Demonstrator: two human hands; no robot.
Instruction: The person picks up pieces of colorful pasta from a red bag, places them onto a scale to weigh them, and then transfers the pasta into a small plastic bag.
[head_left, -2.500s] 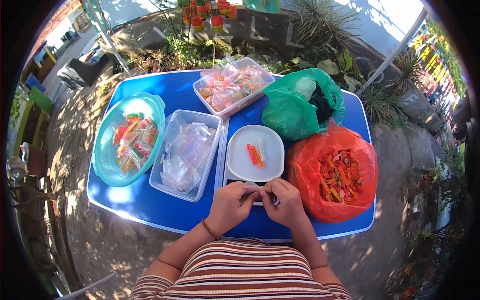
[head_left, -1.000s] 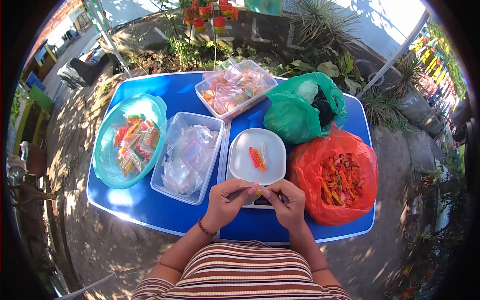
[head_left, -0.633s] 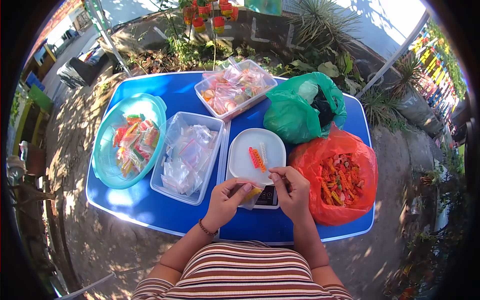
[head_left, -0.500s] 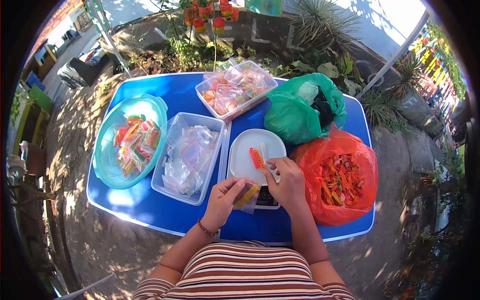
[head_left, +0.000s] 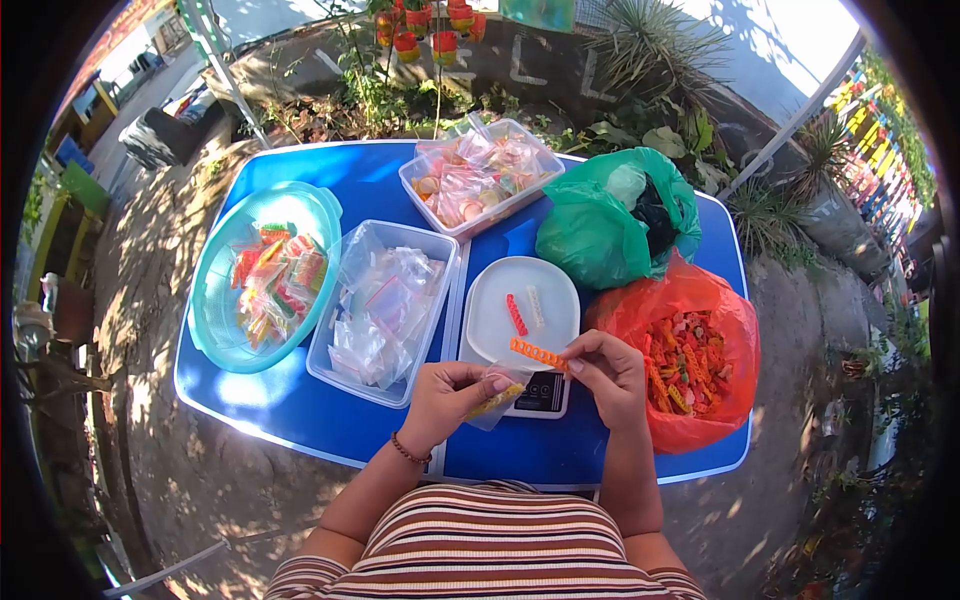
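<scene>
So, starting at the fingertips: the right hand has a narrow grip, thumb and fingers pinching one end of an orange piece. Probably held by the end so the rest sticks out free, pointing left over the front of the plate. The left hand is closed on a small clear bag with a yellow piece in it. We'd guess the thumb is up near the bag's mouth to steady it, but we can't tell how wide that opening is.

Just behind, the scale's pale plate carries a red piece and a whitish piece side by side, handy for both hands. To our right, the red bag gapes open, loaded with loose colourful pieces, with the green bag behind it.

On the left we've got a clear tub of flat little bags, then a turquoise basket of filled packets. Another tub of packets sits at the back of the blue tabletop.
</scene>
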